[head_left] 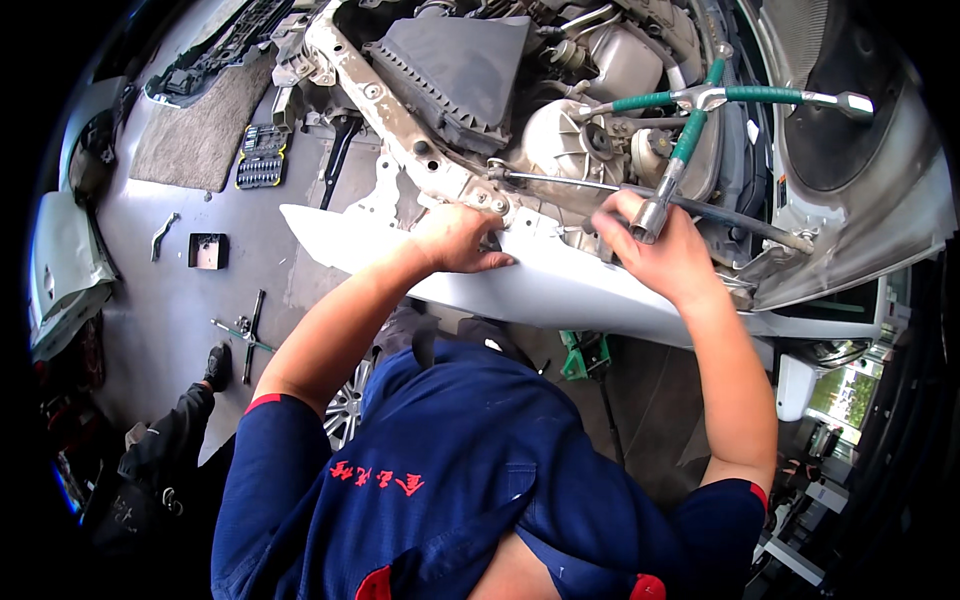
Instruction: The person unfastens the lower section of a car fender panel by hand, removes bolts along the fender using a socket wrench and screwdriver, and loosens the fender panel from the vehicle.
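Note:
The white fender [560, 265] runs across in front of me along the engine bay. My left hand [455, 238] grips its upper edge, fingers over the flange and thumb on the outer face. Farther right, my right hand [665, 250] is at the same edge, its fingers closed and their tips slightly blurred. Whatever they pinch cannot be made out. A four-way lug wrench [683, 140] with green-wrapped arms lies over the engine bay. Its near socket end overlaps my right hand and hides part of it.
The raised hood [860, 200] is at right, with a rod [740, 215] beside it. A black airbox [455, 70] sits in the bay. On the floor at left are a socket set [262, 158], a small box [208, 251] and another cross wrench [247, 335]. A person's shoe [218, 367] is nearby.

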Available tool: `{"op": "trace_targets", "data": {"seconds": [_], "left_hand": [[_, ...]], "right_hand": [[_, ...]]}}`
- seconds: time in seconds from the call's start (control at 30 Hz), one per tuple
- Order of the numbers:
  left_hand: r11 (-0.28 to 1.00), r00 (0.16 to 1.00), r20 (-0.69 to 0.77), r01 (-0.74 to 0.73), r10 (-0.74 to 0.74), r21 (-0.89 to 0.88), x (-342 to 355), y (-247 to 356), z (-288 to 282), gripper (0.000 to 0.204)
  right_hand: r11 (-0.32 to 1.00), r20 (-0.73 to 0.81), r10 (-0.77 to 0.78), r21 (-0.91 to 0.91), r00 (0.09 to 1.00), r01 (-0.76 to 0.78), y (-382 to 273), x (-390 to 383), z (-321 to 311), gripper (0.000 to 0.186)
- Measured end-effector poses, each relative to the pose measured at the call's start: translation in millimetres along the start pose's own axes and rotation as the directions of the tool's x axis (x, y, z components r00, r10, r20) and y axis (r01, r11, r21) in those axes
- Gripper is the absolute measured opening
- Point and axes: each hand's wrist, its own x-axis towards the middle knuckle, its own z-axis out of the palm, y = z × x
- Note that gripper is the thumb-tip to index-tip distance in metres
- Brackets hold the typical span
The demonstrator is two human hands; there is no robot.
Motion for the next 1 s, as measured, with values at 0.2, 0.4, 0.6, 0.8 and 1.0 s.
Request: {"op": "trace_targets", "data": {"seconds": [0.2, 0.4, 0.6, 0.8, 1.0], "left_hand": [[0.899, 0.998, -0.051, -0.048, 0.028, -0.436, 3, -20, 2, 0.041], [-0.155, 0.926, 0.301, 0.271, -0.229, -0.950, 11, -42, -21, 0.065], [-0.508, 0.933, 0.229, 0.061, -0.276, -0.859, -7, -31, -30, 0.076], [-0.525, 0.924, 0.222, 0.027, -0.311, -0.850, -17, -28, -25, 0.070], [0.297, 0.889, 0.121, 0.272, -0.441, -0.915, -8, -24, -13, 0.043]], "right_hand": [[0.973, -0.305, -0.177, 0.089, 0.936, 0.213, -5, 3, 9, 0.032], [0.996, -0.111, 0.070, 0.062, 0.991, -0.064, -2, 4, 5, 0.030], [0.927, -0.303, -0.337, 0.058, 0.891, 0.371, 10, 9, 10, 0.027], [0.938, -0.191, 0.309, 0.223, 0.932, -0.266, -12, 6, 18, 0.031], [0.970, -0.294, -0.022, 0.227, 0.956, 0.092, 6, 8, 20, 0.033]]}}
